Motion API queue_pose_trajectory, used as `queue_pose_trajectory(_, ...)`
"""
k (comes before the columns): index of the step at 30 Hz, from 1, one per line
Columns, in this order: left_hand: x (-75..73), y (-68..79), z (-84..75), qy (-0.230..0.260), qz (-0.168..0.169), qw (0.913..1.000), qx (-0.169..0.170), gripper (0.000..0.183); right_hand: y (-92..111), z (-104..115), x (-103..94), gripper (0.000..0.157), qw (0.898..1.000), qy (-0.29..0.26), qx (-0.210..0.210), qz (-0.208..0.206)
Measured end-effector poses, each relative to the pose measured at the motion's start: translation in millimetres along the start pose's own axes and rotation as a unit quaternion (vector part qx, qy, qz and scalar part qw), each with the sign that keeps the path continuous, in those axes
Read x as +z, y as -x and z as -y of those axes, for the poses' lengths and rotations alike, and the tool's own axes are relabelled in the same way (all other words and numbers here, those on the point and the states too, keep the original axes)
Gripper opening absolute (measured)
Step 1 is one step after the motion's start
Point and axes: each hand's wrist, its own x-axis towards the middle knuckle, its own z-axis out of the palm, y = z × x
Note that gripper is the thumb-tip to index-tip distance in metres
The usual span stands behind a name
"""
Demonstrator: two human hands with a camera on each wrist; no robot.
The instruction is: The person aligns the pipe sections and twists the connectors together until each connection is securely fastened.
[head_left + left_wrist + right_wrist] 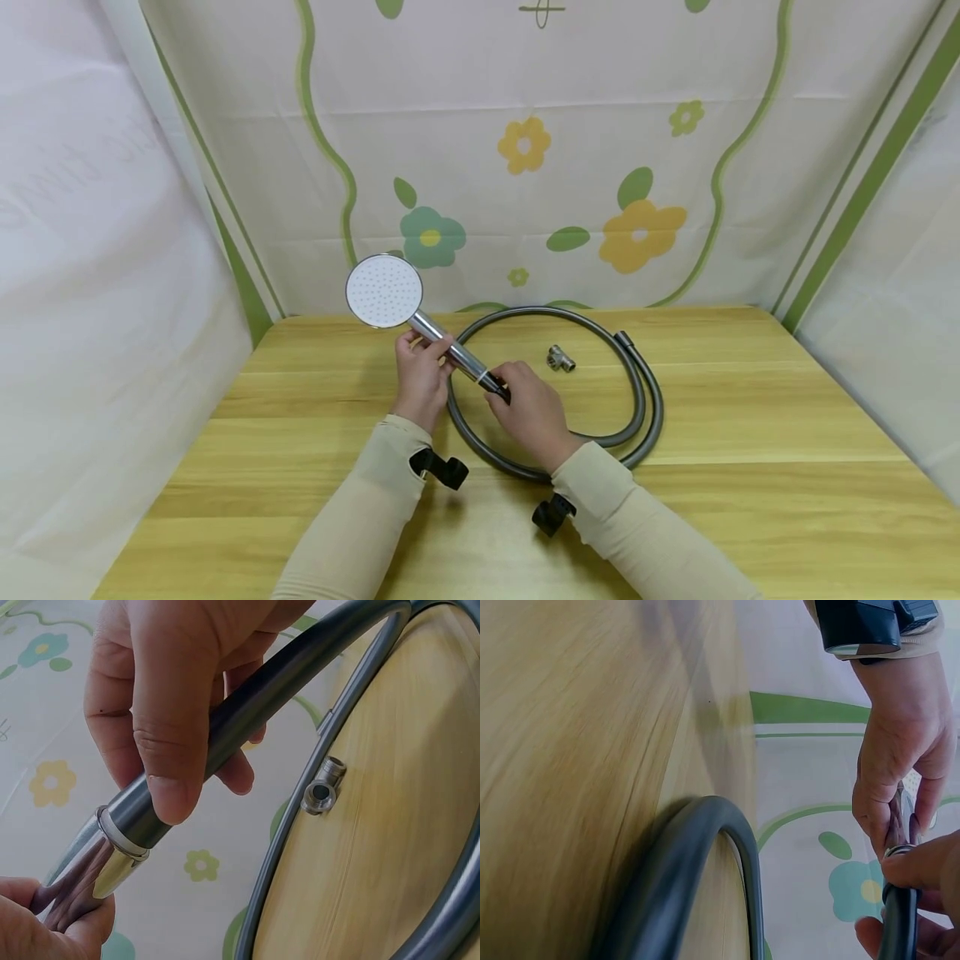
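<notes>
Gripping a round, white-faced chrome shower head (390,296) left of centre, our left fingers (871,806) seemingly steady it against the dark-grey flexible hose (262,690) our right fingers (169,742) grip.

Pale wooden table (750,417) against a flower-printed cloth wall (450,75)

You have yellowish grain under your left hand (422,379) and right hand (531,408); beyond them, the wall shows orange flowers (640,236), a teal flower (432,237) and wavy green lines (717,192). Left of your left hand hangs one white panel (97,275), right of your right hand a second panel (892,275), with green corner stripes (870,190). Soft shadows (442,525) lie nearer you than your hands.
</notes>
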Motion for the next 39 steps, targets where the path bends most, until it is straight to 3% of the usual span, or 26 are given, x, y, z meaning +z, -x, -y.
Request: queue_pose_trajectory(39, -0.5, 2.5, -0.3, -0.004, 0.000, 1.0000, 0.007, 0.044, -3.0, 1.2, -5.8, 0.024, 0.993, -0.088, 0.049, 0.056)
